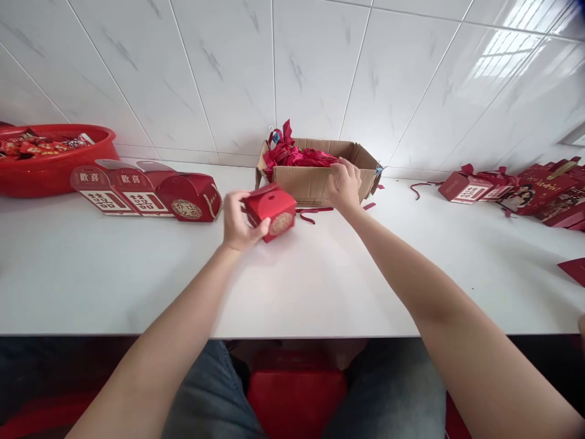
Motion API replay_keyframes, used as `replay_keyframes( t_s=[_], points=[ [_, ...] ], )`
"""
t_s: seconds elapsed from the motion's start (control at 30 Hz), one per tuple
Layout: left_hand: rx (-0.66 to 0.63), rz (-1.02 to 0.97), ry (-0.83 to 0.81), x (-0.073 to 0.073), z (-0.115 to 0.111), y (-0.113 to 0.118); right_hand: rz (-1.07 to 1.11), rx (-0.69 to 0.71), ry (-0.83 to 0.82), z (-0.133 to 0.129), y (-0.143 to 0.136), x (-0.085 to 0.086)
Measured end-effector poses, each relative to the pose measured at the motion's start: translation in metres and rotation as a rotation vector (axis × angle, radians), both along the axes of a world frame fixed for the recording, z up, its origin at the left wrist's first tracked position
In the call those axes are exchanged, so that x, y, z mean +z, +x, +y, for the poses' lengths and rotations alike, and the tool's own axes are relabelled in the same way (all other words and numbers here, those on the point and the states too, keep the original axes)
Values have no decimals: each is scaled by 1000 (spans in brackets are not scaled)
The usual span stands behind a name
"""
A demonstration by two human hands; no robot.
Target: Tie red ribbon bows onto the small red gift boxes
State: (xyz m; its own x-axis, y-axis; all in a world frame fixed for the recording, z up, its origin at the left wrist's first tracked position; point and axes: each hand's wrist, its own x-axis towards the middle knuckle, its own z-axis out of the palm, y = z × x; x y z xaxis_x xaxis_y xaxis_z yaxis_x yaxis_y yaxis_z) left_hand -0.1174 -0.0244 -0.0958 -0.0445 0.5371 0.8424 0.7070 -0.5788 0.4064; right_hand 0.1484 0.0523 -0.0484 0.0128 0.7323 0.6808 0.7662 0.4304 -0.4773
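My left hand (242, 222) grips a small red gift box (276, 210) from its left side, thumb at the front. The gift box is tilted and held near the table, with a hole in its top and a round gold print on its front. My right hand (343, 183) reaches over the front wall of a cardboard box (304, 185). Its fingers are curled and pinch at the right end of the pile of red ribbons (297, 155) inside. The fingertips are partly hidden.
Several red gift boxes (194, 198) stand in a row at left, beside a red basin (103, 146) of wrapped sweets. Finished-looking boxes with ribbons (470, 185) and red bags (530, 189) stand at right. Loose ribbon pieces (313, 211) lie by the cardboard box. A tiled wall (237, 79) backs the white table (320, 286).
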Motion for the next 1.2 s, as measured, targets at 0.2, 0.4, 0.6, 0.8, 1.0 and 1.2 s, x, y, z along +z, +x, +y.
replay_keyframes(
  t_s=[0.2,0.4,0.6,0.8,1.0,1.2],
  points=[
    [-596,170,-2,-9,-16,43,-162,57,-83,36,-29,49],
    [-604,107,-111,-13,-12,33,-140,55,-424,69,-39,43],
    [-646,105,-137,-13,-13,36,-71,54,-471,69,-34,46],
    [-623,99,-135,-14,-15,35,77,70,-317,51,-37,65],
    [-605,47,-244,-17,-15,35,516,258,489,-36,-1,140],
    [-777,-101,-461,-18,-19,46,674,520,414,-133,46,117]
  ],
)
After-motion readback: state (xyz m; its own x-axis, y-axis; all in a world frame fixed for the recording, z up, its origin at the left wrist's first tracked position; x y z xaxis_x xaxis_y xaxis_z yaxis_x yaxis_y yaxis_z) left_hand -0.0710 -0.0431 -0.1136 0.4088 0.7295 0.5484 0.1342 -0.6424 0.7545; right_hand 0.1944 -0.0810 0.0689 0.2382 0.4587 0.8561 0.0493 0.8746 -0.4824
